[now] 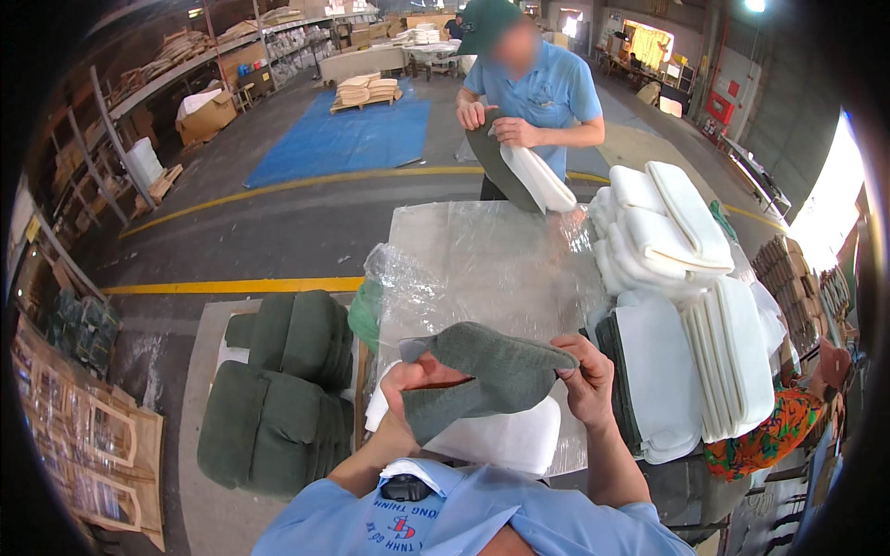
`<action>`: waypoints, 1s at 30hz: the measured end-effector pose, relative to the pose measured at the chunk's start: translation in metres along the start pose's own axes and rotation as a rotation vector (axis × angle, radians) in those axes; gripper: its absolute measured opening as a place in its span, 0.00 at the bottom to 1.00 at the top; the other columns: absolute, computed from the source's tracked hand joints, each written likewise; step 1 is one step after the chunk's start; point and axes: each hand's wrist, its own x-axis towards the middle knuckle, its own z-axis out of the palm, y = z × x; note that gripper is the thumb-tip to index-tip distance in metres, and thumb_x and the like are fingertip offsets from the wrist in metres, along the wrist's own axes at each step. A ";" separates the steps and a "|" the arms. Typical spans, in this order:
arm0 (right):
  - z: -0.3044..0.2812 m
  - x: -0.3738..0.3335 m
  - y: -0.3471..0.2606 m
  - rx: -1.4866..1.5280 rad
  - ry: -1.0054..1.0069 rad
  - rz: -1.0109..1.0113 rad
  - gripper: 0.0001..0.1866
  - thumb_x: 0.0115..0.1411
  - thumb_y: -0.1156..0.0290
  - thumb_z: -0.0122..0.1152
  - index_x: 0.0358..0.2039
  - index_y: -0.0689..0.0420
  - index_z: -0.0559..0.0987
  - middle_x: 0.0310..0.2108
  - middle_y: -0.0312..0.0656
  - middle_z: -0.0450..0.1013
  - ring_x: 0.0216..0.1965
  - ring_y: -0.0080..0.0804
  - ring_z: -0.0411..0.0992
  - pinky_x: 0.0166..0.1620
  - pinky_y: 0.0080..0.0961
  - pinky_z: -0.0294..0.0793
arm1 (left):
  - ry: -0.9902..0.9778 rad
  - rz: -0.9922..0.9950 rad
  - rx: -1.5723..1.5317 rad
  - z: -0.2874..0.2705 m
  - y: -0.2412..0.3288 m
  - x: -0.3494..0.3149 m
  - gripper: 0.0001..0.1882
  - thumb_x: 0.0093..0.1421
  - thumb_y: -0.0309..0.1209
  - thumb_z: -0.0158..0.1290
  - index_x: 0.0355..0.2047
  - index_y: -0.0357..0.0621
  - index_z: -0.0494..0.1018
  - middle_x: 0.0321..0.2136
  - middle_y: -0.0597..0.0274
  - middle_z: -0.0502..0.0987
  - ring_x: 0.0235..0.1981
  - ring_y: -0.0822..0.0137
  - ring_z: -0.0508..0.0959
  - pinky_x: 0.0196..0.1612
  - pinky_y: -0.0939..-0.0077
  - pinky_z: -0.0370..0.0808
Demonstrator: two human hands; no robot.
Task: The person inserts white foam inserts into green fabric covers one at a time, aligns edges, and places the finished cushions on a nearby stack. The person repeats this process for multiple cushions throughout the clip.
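A dark green fabric cushion cover [491, 361] hangs in the air between my hands above the near end of the table. My left hand [406, 385] grips it at its gaping left end, with some fingers hidden inside the opening. At the other end, my right hand [586, 378] pinches a corner of the cloth between thumb and fingers. Beneath the cover lies a white foam pad [519, 435], partly covered by it. Across the table, a co-worker's hands [505, 125] hold another green cover [496, 157] partly over a white foam pad [536, 178].
The table [464, 250] is wrapped in clear plastic. White foam pads [663, 227] are piled at its right, with more pads standing [728, 357] nearer me. Stacked green cushions [264, 426] sit at my left. A crumpled plastic bag [394, 269] hangs over the left edge.
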 end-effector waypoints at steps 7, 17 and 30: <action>0.005 0.004 0.002 -0.011 0.053 -0.040 0.10 0.66 0.67 0.70 0.39 0.62 0.84 0.42 0.46 0.81 0.44 0.36 0.80 0.47 0.29 0.78 | 0.120 -0.089 -0.115 0.015 0.001 0.016 0.33 0.79 0.54 0.40 0.62 0.36 0.73 0.60 0.46 0.79 0.61 0.50 0.78 0.69 0.51 0.70; -0.008 0.004 -0.002 -0.187 0.015 -0.150 0.10 0.65 0.69 0.70 0.39 0.63 0.84 0.41 0.47 0.80 0.42 0.39 0.80 0.46 0.31 0.79 | 0.266 -0.264 -0.124 0.005 0.010 0.012 0.25 0.79 0.46 0.41 0.57 0.37 0.77 0.56 0.46 0.82 0.57 0.55 0.81 0.65 0.56 0.75; -0.004 0.042 -0.039 -0.038 -0.160 -0.048 0.11 0.66 0.68 0.69 0.40 0.64 0.84 0.38 0.43 0.79 0.37 0.30 0.76 0.42 0.27 0.74 | -0.194 -0.315 0.385 -0.068 0.010 0.041 0.29 0.73 0.41 0.55 0.69 0.39 0.67 0.66 0.50 0.72 0.68 0.57 0.72 0.68 0.59 0.73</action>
